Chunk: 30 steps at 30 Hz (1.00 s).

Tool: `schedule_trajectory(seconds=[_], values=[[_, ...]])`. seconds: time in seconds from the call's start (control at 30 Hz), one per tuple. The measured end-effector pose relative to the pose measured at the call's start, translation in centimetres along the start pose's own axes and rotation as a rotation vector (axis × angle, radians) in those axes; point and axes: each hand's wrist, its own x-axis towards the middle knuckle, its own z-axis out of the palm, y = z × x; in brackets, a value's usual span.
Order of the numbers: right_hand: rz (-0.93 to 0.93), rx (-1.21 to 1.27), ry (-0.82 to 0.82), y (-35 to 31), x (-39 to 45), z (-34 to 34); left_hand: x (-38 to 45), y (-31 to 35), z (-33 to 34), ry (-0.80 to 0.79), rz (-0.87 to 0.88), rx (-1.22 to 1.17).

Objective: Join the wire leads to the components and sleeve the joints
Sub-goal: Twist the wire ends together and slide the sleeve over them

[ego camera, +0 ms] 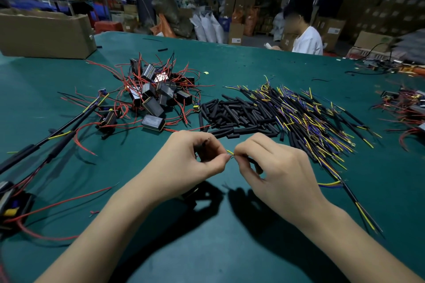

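Note:
My left hand (pixel 195 163) and my right hand (pixel 271 163) meet fingertip to fingertip above the green table (pixel 230 248). Both pinch thin wire ends where a short yellow lead (pixel 230 151) shows between them. A black cable (pixel 358 204) with yellow and blue leads trails from my right hand toward the lower right. A dark component under my left wrist is mostly hidden. Beyond lie a pile of black box components (pixel 156 96) with red wires, a heap of black sleeve tubes (pixel 236 115) and a pile of yellow-blue lead cables (pixel 310 119).
Joined, sleeved assemblies (pixel 46 142) lie at the left, with more at the lower left edge (pixel 11 207). A cardboard box (pixel 46 34) stands at the back left. A person in white (pixel 305 37) sits beyond the far edge. More wiring (pixel 404 108) lies at the right.

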Motion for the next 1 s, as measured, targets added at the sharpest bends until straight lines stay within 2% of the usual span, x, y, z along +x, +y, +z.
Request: schedule_trajectory(seconds=[0.13, 0.23, 0.5, 0.73, 0.8, 0.87, 1.0], values=[[-0.024, -0.008, -0.008, 0.0, -0.1, 0.0, 0.0, -0.1, 0.2, 0.006, 0.04, 0.054], [0.037, 0.076, -0.042, -0.1, -0.3, 0.0, 0.0, -0.2, 0.2, 0.005, 0.064, 0.083], [0.468, 0.587, -0.219, 0.1, 0.4, -0.4, -0.1, -0.4, 0.3, 0.017, 0.238, 0.192], [0.862, 1.106, -0.538, 0.9, 0.8, -0.9, -0.2, -0.1, 0.4, -0.026, 0.391, 0.353], [0.93, 1.184, -0.619, 1.1, 0.9, -1.1, -0.2, -0.1, 0.5, -0.034, 0.396, 0.365], [0.92, 1.156, -0.569, 1.2, 0.8, -1.0, -0.2, -0.2, 0.6, -0.031, 0.34, 0.314], [0.699, 0.934, -0.35, 1.0, 0.6, -0.6, 0.0, -0.7, 0.7, 0.018, 0.15, 0.157]])
